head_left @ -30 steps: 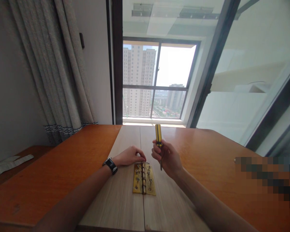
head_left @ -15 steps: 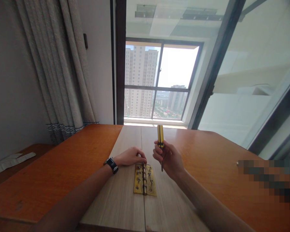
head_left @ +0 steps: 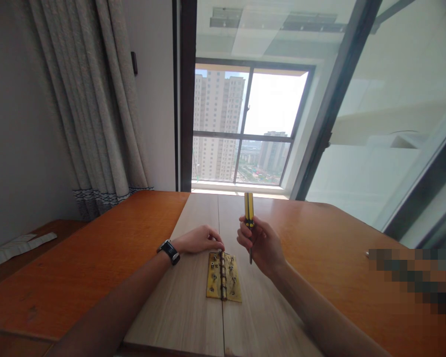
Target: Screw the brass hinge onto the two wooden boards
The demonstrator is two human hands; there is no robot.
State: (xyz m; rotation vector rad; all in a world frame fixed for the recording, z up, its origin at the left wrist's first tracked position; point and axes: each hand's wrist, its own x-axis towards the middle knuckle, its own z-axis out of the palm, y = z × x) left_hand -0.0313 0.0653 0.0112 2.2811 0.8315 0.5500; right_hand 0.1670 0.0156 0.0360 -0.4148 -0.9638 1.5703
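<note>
A brass-coloured hinge [head_left: 214,285] lies flat across the seam between two pale wooden boards [head_left: 182,302], with several screws in its leaves. My left hand [head_left: 202,239] is at the hinge's far end, thumb and fingers pinched together by the barrel. Whatever is between those fingertips is too small to make out. To the right of the hinge, above the board, my right hand [head_left: 262,243] is closed around a screwdriver [head_left: 249,206] with a yellow and black handle. Its handle points up and its shaft points down, the tip apart from the hinge.
The boards rest on an orange-brown wooden table [head_left: 134,223]. A pixelated patch covers something at the table's right side. Pale strips [head_left: 18,250] lie at the far left. Behind the table are a grey curtain [head_left: 92,99] and a dark-framed window [head_left: 245,134].
Both hands hold nearly the same pose, the left pinched at the hinge and the right around the screwdriver. The whole view has shifted very slightly.
</note>
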